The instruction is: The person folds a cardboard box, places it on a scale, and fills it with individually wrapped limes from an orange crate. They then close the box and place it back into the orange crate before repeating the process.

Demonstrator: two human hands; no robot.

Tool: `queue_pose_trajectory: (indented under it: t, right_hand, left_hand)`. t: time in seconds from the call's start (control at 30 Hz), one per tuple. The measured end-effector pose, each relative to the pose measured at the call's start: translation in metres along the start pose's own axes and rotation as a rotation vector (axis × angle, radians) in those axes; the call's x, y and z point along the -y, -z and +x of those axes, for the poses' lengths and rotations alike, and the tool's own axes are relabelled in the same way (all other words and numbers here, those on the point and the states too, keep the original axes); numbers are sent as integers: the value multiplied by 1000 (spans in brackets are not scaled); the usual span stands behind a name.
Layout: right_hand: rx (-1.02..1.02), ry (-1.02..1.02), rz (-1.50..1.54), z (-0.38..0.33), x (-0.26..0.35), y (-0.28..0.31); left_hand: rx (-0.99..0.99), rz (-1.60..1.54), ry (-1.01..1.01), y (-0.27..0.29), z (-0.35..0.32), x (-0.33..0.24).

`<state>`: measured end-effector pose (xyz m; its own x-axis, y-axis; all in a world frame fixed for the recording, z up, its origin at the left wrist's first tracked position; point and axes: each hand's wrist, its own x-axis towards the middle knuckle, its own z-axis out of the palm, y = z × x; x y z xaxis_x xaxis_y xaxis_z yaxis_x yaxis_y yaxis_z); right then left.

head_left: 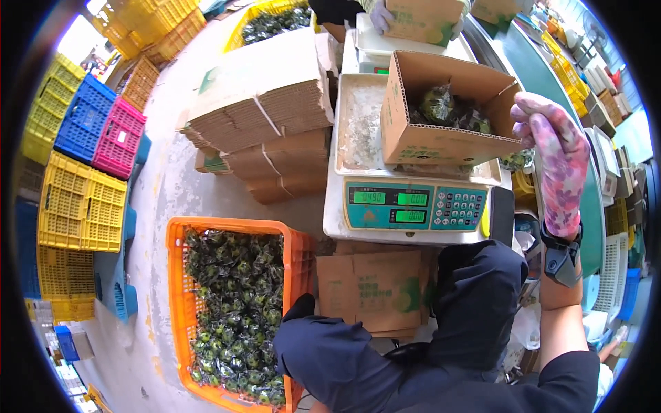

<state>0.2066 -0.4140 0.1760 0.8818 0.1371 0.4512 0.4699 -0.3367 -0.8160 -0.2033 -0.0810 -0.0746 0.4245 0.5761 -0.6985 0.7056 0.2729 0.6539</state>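
My right hand (551, 151), in a pink and purple flowered glove, is raised beside the right end of an open cardboard box (441, 144). Its fingers are curled together close to the box's edge; what they hold, if anything, is hidden. Inside the box lie a few dark green fruits in clear plastic wrap (437, 103), at the bottom. The box rests on the metal pan (358, 124) of a digital weighing scale (413, 206) with lit green displays. Left of my knees, an orange crate (175, 296) is filled with similar wrapped green fruits (234, 310). My left hand is out of view.
Bundled flat cardboard (261, 103) is stacked left of the scale, with more flat cardboard (372, 289) beneath it. Yellow, blue and pink crates (82, 199) line the left side. Across the scale, a gloved co-worker's hand (381, 17) holds another box (423, 20). A green conveyor belt (530, 69) runs along the right.
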Motion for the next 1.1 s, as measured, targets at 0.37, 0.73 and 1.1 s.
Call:
queue_pose_trajectory:
  t: [0.37, 0.73, 1.1]
  right_hand:
    - [1017, 366, -637, 118, -78, -94]
    - [378, -2, 305, 89, -35, 93]
    - [493, -502, 672, 34, -157, 81]
  left_hand:
    - [72, 127, -91, 17, -56, 17]
    - [630, -980, -964, -20, -128, -237]
    - [846, -560, -454, -231, 39, -377]
